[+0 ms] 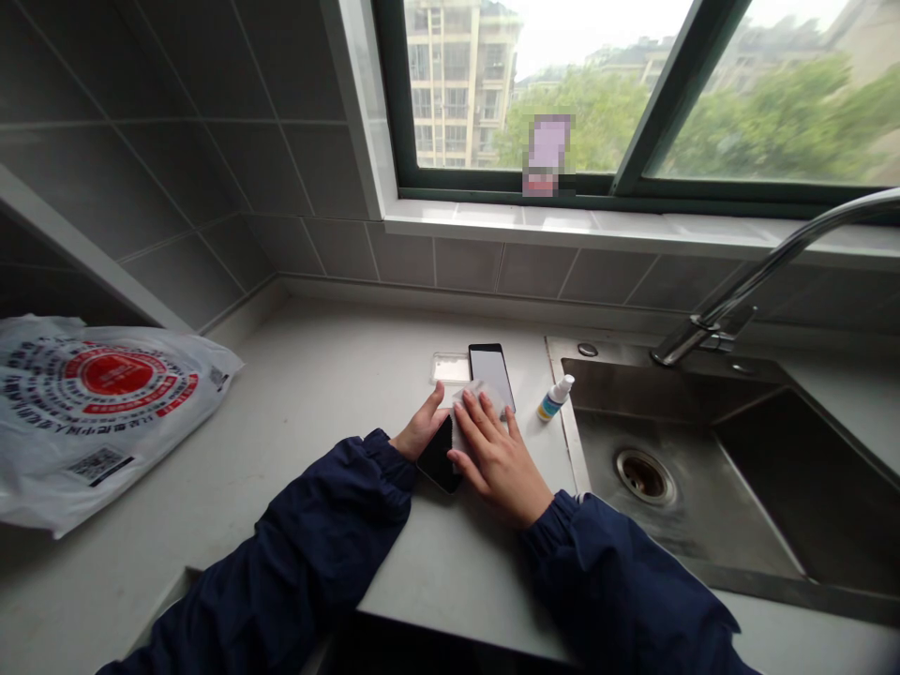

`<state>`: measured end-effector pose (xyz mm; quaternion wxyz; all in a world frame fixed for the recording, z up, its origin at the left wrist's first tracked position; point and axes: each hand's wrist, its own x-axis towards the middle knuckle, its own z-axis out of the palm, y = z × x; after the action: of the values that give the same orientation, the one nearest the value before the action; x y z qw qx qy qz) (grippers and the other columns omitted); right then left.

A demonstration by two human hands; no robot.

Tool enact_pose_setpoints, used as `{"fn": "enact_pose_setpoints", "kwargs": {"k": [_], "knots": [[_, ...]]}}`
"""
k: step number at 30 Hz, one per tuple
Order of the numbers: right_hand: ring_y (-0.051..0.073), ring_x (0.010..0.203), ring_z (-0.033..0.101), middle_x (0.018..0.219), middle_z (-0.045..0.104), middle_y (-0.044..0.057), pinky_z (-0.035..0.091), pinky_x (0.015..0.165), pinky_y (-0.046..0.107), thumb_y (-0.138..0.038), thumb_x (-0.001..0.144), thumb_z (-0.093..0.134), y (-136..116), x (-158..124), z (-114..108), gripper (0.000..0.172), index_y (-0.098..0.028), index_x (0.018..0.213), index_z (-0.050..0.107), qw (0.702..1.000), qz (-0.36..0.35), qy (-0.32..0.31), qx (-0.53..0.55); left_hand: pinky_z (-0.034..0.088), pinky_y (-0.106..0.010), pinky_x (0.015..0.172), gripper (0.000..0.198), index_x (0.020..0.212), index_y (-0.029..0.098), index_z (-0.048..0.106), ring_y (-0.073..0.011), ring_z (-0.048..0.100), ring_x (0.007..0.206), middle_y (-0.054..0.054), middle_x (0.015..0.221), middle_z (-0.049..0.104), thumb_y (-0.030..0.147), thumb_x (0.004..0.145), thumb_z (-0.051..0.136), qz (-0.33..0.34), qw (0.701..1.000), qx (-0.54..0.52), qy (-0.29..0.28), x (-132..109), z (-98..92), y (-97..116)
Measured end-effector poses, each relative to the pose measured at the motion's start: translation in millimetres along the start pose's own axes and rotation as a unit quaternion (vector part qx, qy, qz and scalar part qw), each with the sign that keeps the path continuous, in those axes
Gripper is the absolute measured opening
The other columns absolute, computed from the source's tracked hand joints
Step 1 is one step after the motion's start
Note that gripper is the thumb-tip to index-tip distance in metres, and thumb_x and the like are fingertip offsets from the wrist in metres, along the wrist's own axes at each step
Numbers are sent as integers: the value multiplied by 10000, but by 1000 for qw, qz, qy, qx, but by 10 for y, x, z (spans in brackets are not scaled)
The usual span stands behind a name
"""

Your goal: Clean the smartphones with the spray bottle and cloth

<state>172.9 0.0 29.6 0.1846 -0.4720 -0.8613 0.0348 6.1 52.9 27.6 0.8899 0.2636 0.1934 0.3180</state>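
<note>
A black smartphone [437,459] lies face up at the counter's front, partly covered by a white wipe [458,441]. My left hand [420,429] steadies the phone from its left side, thumb raised and the other fingers mostly hidden. Pressed over the wipe, my right hand [501,461] keeps it against the screen with its fingers extended. Just beyond are a second black-edged phone [494,375] with a pale, reflecting screen and a clear phone case [450,366]. A small spray bottle [552,401] with a white cap stands right of them.
To the right is a steel sink [573,441] with a curved faucet [731,286] over it. A white plastic bag [169,412] with red print rests on the counter [309,375] at left. The window sill [562,220] runs behind. The counter's front edge is near my forearms.
</note>
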Motion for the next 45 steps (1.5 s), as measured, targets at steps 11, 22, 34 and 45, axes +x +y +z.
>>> {"fn": "enact_pose_setpoints", "kwargs": {"k": [11,22,34,45], "knots": [[328,1534,94,1650,145,97,218,1191,601,-436,1006,443,-38,-21,5,681,-176,1588,205,999,-49,-9,12,319,-412,1130,777,1478,77,431,-308,611,1208,-185,1243,674,638,981,223,2,1000,-15,-10,-9,40,9],[319,1536,89,1654,130,97,219,1192,592,-426,1014,429,7,1,39,671,-156,1586,205,1000,10,2,6,329,-405,1122,786,1474,83,438,-309,603,1217,-178,1251,669,655,974,238,5,1000,-3,-14,6,-17,-13],[312,1530,141,1648,168,81,231,1185,600,-404,1024,416,43,7,23,646,-200,1592,185,999,26,19,1,338,-397,1117,808,1468,70,446,-304,619,1200,-184,1231,680,654,978,181,-6,1000,-3,-2,4,11,1],[310,1530,141,1647,170,78,217,1194,591,-422,1019,418,-21,-2,-22,639,-197,1585,222,999,-36,-13,7,350,-392,1116,757,1422,54,494,-300,633,1179,-187,1189,696,621,987,246,9,1000,-16,5,4,21,2]]}}
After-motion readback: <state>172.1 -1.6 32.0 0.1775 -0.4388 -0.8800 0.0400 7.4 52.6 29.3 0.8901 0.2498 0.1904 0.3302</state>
